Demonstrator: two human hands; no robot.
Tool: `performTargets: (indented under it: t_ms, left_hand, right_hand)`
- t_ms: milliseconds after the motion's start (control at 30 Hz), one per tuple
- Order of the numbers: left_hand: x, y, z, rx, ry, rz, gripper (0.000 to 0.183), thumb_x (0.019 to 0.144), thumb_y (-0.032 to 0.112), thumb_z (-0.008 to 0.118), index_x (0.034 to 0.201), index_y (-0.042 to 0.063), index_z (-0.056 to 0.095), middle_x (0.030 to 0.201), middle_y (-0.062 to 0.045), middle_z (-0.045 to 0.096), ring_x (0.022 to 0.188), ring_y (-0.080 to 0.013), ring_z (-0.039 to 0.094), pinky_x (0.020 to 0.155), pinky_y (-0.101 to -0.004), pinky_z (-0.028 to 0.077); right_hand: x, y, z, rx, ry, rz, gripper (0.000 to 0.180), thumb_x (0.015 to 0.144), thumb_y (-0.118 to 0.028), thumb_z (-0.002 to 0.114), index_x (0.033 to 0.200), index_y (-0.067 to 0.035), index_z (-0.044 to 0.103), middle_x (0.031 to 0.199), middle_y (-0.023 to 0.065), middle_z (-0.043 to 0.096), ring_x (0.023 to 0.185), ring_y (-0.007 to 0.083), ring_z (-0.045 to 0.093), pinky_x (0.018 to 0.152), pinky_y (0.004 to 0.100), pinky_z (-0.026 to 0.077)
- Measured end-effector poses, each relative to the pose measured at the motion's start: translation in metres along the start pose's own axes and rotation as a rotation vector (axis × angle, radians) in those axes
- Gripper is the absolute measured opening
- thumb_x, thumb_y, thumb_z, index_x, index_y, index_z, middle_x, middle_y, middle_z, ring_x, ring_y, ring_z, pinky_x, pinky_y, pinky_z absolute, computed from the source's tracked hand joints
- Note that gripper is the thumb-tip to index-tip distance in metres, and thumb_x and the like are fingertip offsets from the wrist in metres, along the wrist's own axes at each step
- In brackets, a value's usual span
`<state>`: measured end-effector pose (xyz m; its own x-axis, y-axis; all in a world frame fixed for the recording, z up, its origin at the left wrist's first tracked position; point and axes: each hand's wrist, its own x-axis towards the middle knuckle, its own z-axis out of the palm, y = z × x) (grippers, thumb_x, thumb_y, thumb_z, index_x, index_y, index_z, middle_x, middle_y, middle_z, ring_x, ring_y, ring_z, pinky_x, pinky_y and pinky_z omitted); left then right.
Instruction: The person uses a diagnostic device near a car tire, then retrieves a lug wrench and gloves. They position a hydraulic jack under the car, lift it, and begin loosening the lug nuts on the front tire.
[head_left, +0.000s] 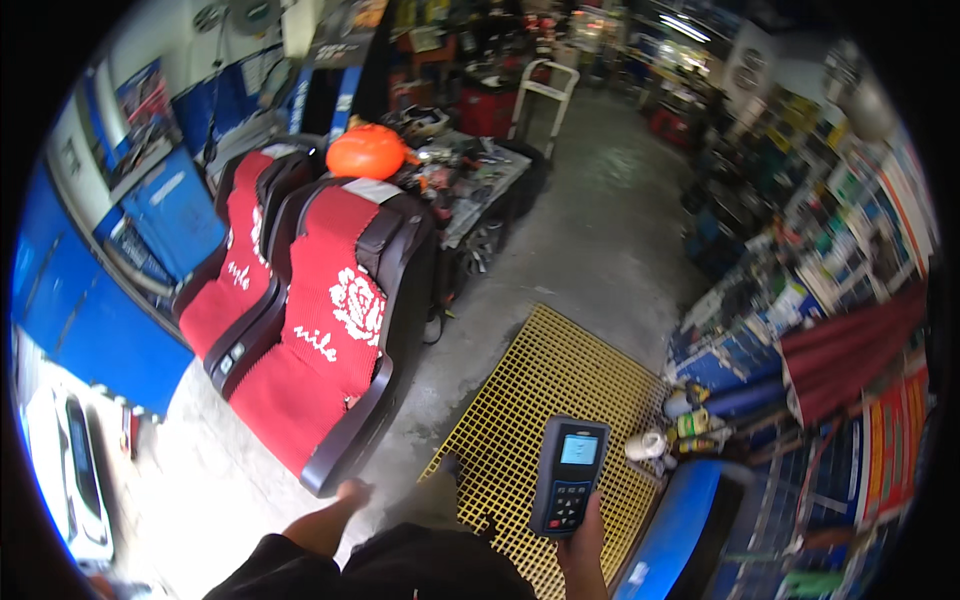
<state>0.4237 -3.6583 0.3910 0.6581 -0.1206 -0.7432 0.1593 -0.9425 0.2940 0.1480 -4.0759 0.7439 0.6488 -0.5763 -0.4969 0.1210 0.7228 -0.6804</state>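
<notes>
My right hand (584, 544) grips a dark handheld electronic meter (571, 477) by its lower end, with the lit screen and keypad facing up. Under it lies a yellow plastic floor grating (525, 390). My left hand (354, 491) hangs low near the front end of a massage chair (390, 375) draped with a red knitted cover (274, 397); its fingers are blurred, and I cannot tell whether it holds anything. A second massage chair (225, 300) with a like cover stands beside the first.
An orange round object (365, 152) sits behind the chairs, by a cluttered workbench (495, 180). Farther back stands a white hand truck (550, 88). Loaded shelving, bottles (694, 424) and a blue curved panel (675, 525) line the right side. A white car (79, 480) shows at lower left.
</notes>
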Motion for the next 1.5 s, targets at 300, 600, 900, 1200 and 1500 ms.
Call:
performTargets:
  t_ms: [300, 600, 900, 1200, 1500]
  left_hand:
    - [0.134, 0.136, -0.006, 0.103, -0.059, -0.356, 0.051, 0.092, 0.053, 0.075, 0.093, 0.002, 0.073, 0.070, -0.012, 0.073, 0.063, -0.0266, 0.074, 0.059, -0.0407, 0.059]
    - [0.263, 0.686, -0.164, -0.054, 0.184, 0.546, 0.032, 0.099, 0.039, 0.061, 0.106, 0.010, 0.074, 0.094, -0.014, 0.076, 0.089, -0.0330, 0.073, 0.080, -0.0453, 0.058]
    - [0.363, 0.892, -0.235, -0.869, 0.322, 0.312, 0.032, 0.094, 0.033, 0.074, 0.105, 0.003, 0.075, 0.085, -0.006, 0.075, 0.073, -0.0160, 0.071, 0.071, -0.0341, 0.057]
    - [0.535, 0.965, -0.305, -1.013, 0.660, 0.087, 0.043, 0.088, 0.032, 0.078, 0.118, 0.002, 0.073, 0.092, -0.011, 0.078, 0.089, -0.0239, 0.074, 0.084, -0.0377, 0.057]
    - [0.652, 1.027, -0.350, -0.919, 0.790, -0.253, 0.061, 0.082, 0.043, 0.086, 0.121, -0.002, 0.069, 0.087, -0.010, 0.075, 0.077, -0.0179, 0.073, 0.074, -0.0342, 0.057]
  right_hand:
    - [0.241, -0.136, 0.075, 0.094, 0.133, -0.094, 0.051, 0.114, -0.049, 0.037, 0.134, -0.008, 0.059, 0.117, 0.0076, 0.073, 0.099, 0.0223, 0.073, 0.083, 0.0394, 0.062]
    - [0.451, -0.262, 0.137, 0.016, 0.083, -0.149, 0.055, 0.113, -0.052, 0.039, 0.139, -0.007, 0.058, 0.123, 0.0069, 0.071, 0.106, 0.0221, 0.071, 0.092, 0.0405, 0.059]
    - [0.710, -0.370, 0.186, -0.162, -0.119, -0.084, 0.051, 0.115, -0.045, 0.040, 0.132, -0.002, 0.060, 0.117, 0.0084, 0.073, 0.100, 0.0189, 0.072, 0.089, 0.0358, 0.059]
    - [0.910, -0.450, 0.276, -0.361, -0.193, 0.010, 0.052, 0.114, -0.049, 0.040, 0.127, -0.005, 0.063, 0.108, 0.0062, 0.074, 0.090, 0.0164, 0.073, 0.079, 0.0339, 0.060]
    - [1.081, -0.463, 0.364, -0.484, -0.315, 0.120, 0.048, 0.113, -0.047, 0.043, 0.125, -0.005, 0.063, 0.104, 0.0060, 0.073, 0.083, 0.0159, 0.072, 0.069, 0.0320, 0.058]
